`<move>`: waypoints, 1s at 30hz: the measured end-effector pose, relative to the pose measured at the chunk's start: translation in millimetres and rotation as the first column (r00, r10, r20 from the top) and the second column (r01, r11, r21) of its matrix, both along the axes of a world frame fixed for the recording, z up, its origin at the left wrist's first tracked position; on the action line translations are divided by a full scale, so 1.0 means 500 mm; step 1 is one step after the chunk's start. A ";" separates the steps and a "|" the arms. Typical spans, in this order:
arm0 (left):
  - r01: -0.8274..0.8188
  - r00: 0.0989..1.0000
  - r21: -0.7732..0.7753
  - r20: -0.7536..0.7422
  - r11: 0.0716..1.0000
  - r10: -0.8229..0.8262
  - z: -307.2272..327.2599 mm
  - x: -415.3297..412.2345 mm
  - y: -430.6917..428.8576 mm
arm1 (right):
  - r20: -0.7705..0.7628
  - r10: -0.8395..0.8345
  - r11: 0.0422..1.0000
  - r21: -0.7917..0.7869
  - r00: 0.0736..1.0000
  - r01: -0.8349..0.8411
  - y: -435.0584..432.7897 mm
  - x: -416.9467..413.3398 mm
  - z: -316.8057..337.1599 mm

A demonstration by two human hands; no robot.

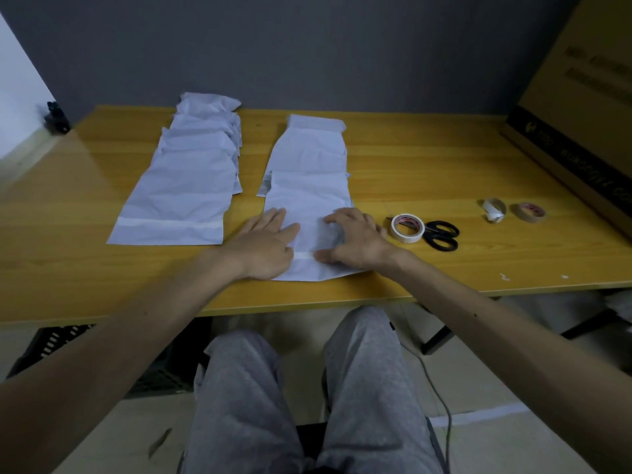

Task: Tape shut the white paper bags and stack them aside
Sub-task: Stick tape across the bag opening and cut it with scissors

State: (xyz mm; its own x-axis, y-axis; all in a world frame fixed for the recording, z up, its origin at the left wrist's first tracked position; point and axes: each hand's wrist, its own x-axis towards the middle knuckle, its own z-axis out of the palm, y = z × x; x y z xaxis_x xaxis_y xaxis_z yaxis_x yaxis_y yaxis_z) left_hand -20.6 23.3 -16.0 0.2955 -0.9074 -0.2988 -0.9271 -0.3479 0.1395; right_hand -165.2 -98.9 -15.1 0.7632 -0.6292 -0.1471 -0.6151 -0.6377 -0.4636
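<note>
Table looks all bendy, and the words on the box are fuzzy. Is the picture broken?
Not broken. Head view: the wide-angle lens bows the table; the box at the right rim is blurred, its print unreadable; the light is dim, with a pale sheen on the table's left end; the bags look sharp.

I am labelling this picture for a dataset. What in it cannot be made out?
Head view only.
Tape strip on the front bag: the left hand and right hand cover all but a short piece.
Cardboard box: cut by the right edge, print blurred.
Lower bags in both piles: overlapped, number unclear.
Black object, far left corner of the table: too small and dark.
</note>
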 end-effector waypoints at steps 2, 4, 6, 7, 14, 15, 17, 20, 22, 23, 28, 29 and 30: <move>0.028 0.998 -0.131 -0.044 0.991 -0.034 -0.005 -0.015 -0.005 | -0.005 0.001 1.000 -0.029 1.000 -0.002 0.004 0.003 -0.003; 0.063 0.988 -0.190 -0.124 0.980 -0.088 -0.016 -0.033 -0.008 | -0.010 0.003 0.999 -0.039 1.000 -0.004 0.003 0.002 -0.003; 0.088 0.982 -0.204 -0.145 0.975 -0.119 -0.030 -0.042 -0.008 | -0.013 0.005 0.999 -0.036 1.000 -0.006 0.001 0.000 -0.002; 0.090 0.984 -0.208 -0.135 0.974 -0.120 -0.034 -0.041 -0.008 | -0.016 0.010 0.999 -0.035 1.000 -0.010 0.001 -0.001 -0.001; 0.081 0.995 -0.199 -0.044 0.977 -0.091 -0.053 -0.034 -0.002 | -0.016 0.024 0.999 -0.033 1.000 -0.025 0.001 0.000 0.000; 0.083 0.996 -0.203 -0.025 0.976 -0.090 -0.055 -0.034 -0.002 | -0.015 0.026 0.999 -0.036 1.000 -0.027 0.000 -0.001 0.000; 0.085 0.995 -0.190 -0.026 0.978 -0.091 -0.055 -0.033 -0.003 | -0.016 0.032 0.999 -0.040 0.999 -0.033 -0.002 -0.003 -0.001; 0.098 0.995 -0.184 0.008 0.978 -0.098 -0.055 -0.034 -0.003 | -0.019 0.036 0.999 -0.032 0.999 -0.037 -0.008 -0.004 0.001; 0.106 0.994 -0.178 0.019 0.978 -0.105 -0.055 -0.034 -0.003 | -0.028 0.038 0.999 -0.014 0.999 -0.039 -0.013 -0.005 0.004; 0.110 0.994 -0.175 0.022 0.978 -0.108 -0.055 -0.034 -0.002 | -0.033 0.035 0.999 -0.005 0.999 -0.035 -0.017 -0.007 0.006; 0.114 0.993 -0.165 0.024 0.980 -0.112 -0.053 -0.034 -0.004 | -0.026 0.015 0.999 0.045 1.000 -0.013 -0.033 -0.021 0.005; 0.114 0.993 -0.165 0.027 0.980 -0.111 -0.054 -0.036 -0.004 | -0.031 0.018 0.999 0.041 0.999 -0.017 -0.035 -0.022 0.003; 0.114 0.993 -0.166 0.029 0.980 -0.111 -0.054 -0.037 -0.004 | -0.033 0.020 0.999 0.038 0.999 -0.018 -0.035 -0.023 0.002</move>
